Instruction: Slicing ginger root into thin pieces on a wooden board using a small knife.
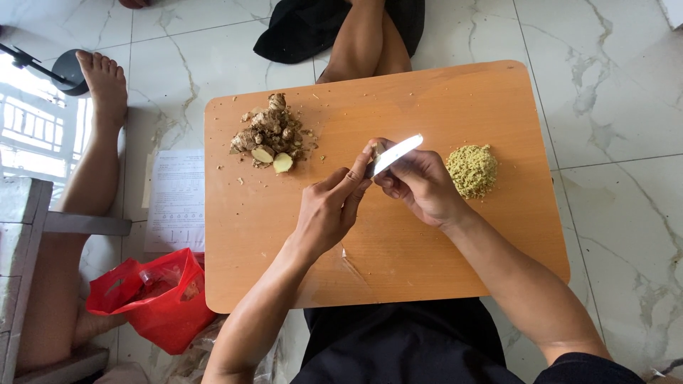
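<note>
The right hand (pixel 423 186) has its fingers curled tight around a knife (pixel 396 154), the pale blade angled toward 2 o'clock. The left hand (pixel 329 208) has fingers pinched together at the blade's base, touching it; whether a small piece sits between them is too hidden to tell. Both hover over the orange desk (pixel 455 99). At 3 o'clock lies a heap of minced ginger (pixel 472 170); at 10 o'clock, a pile of ginger roots (pixel 269 134). A red bag (pixel 153 302) sits at 8 o'clock on the floor.
</note>
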